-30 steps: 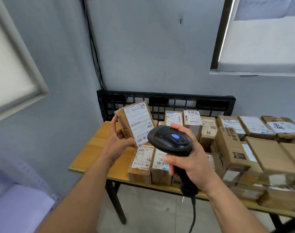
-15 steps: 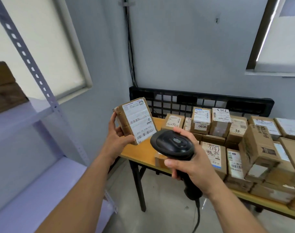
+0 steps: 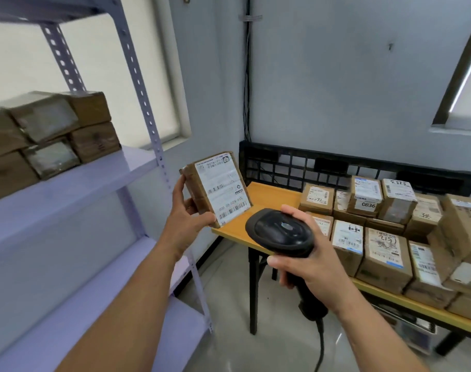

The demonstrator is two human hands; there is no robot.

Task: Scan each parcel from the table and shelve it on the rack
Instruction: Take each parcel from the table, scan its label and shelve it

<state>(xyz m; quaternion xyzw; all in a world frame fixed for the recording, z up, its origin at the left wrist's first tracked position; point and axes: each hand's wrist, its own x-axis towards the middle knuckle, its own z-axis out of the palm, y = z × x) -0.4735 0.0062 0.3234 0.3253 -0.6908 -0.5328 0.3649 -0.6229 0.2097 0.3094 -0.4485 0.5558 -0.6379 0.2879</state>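
Note:
My left hand (image 3: 187,220) grips a small brown parcel (image 3: 217,189) upright, its white barcode label facing me. It hangs in the air between the rack and the table's left end. My right hand (image 3: 306,264) holds a black handheld scanner (image 3: 278,232) by its handle, head pointing toward the parcel, cable hanging down. Many taped cardboard parcels (image 3: 384,253) with labels cover the wooden table (image 3: 269,196). The pale purple metal rack (image 3: 76,183) stands at left, with several brown parcels (image 3: 49,130) stacked on its middle shelf.
A black plastic pallet (image 3: 323,165) leans against the wall behind the table. Cables run down the wall corner. The rack's corner post (image 3: 151,124) stands close to the held parcel. The lower rack shelves (image 3: 100,304) show bare surface.
The view has swung left, bringing the rack and its stacked parcels into sight. The held parcel and scanner stay in my hands, now off the table's left end near the rack.

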